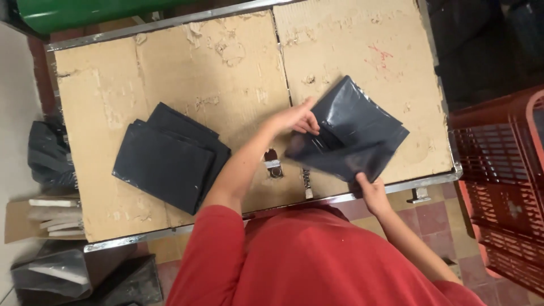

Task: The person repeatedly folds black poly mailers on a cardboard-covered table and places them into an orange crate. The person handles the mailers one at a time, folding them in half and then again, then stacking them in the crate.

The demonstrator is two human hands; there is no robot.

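On the cardboard-covered table (170, 73) | red crate (498, 181) right of table | stack of dark bags (167, 156) on table's left half | dark bag (351, 133) on its right half | left hand (297, 120) pinches bag's top-left edge | right hand (371, 190) grips its lower edge

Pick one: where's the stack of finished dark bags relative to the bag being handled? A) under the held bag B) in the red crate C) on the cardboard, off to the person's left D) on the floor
C: the stack of dark bags lies flat on the cardboard tabletop, apart from the dark bag gripped by the left hand and right hand.
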